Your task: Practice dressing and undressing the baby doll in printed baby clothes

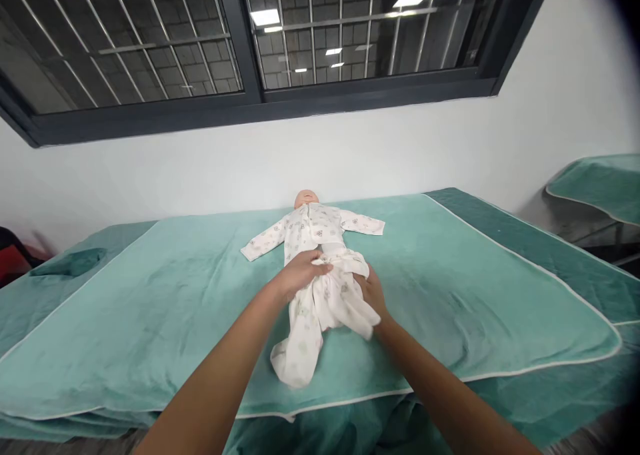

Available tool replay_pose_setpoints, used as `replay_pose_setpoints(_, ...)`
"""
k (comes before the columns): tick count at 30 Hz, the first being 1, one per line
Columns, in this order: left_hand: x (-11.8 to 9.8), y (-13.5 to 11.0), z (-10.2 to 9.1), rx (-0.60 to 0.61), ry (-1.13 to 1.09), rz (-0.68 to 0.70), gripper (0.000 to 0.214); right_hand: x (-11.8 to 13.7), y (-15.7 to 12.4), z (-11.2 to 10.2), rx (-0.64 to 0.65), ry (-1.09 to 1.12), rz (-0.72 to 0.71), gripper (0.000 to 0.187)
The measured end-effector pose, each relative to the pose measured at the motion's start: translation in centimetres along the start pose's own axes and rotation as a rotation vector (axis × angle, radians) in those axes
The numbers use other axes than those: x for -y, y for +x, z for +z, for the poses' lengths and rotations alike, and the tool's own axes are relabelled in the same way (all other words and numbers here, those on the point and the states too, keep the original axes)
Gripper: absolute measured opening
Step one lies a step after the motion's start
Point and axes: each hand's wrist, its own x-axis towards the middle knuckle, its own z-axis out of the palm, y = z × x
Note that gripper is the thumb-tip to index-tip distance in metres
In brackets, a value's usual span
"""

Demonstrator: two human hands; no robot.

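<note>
Pinches the waist of the white printed pants (333, 298) in the left hand (303, 273), thumb over the cloth; touches the opposite side with the right hand (371, 292), fingers partly behind folds, so cannot tell whether clamped. Lies midway along a green blanket (150, 295), directly below a patterned shirt (313, 225) on a doll (307, 198), sleeves spread wide. Leaves broad bare room on the blanket to both sides, but very little behind the doll's head, close to the white wall (400, 148) under a barred window (253, 55). Stops, at one footed pant leg, just short of the pale-trimmed front edge (350, 402). Cannot tell whether legs fill the pants. Shows little of the doll's face. Cuts off a green-covered surface (600, 182) at far right and a red and black item (13, 260) at far left, hard to make out.
</note>
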Motion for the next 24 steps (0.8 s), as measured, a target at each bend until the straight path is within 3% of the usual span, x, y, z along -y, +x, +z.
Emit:
replay_pose_setpoints(3,0.6,2.8,0.4,-0.248,0.246,0.136,0.015,0.0,2.9,0.5,-0.236,-0.008,-0.053,0.023)
replay_pose_setpoints(7,1.3,5.0,0.8,-0.437,0.361,0.215,0.012,-0.1,6.8,0.2,-0.249,-0.088,-0.075,0.017)
replay_pose_setpoints(10,1.2,4.9,-0.1,-0.395,0.254,0.214,0.017,-0.4,8.3,-0.1,-0.215,-0.118,-0.092,0.015)
replay_pose_setpoints(13,1.0,3.9,-2.2,-0.159,0.023,0.11,0.024,-0.9,8.3,-0.2,-0.157,-0.108,-0.17,0.019)
replay_pose_setpoints(15,1.3,3.3,-3.5,-0.005,-0.151,-0.005,0.029,-0.6,8.0,-0.5,-0.085,-0.096,-0.271,0.028)
replay_pose_setpoints(17,1.9,3.2,-4.2,0.032,-0.297,-0.068,0.032,0.7,8.1,-0.9,0.049,-0.116,-0.33,0.034)
replay_pose_setpoints(19,2.5,3.5,-3.9,-0.045,-0.397,-0.054,0.033,2.8,9.0,-1.0,0.255,-0.177,-0.305,0.035)
replay_pose_setpoints(21,2.8,4.3,-3.0,-0.174,-0.434,0.007,0.031,5.1,10.6,-0.6,0.487,-0.258,-0.25,0.025)
replay_pose_setpoints(24,2.4,5.6,-1.7,-0.381,-0.403,0.099,0.028,7.0,13.1,0.9,0.656,-0.257,-0.144,0.022)
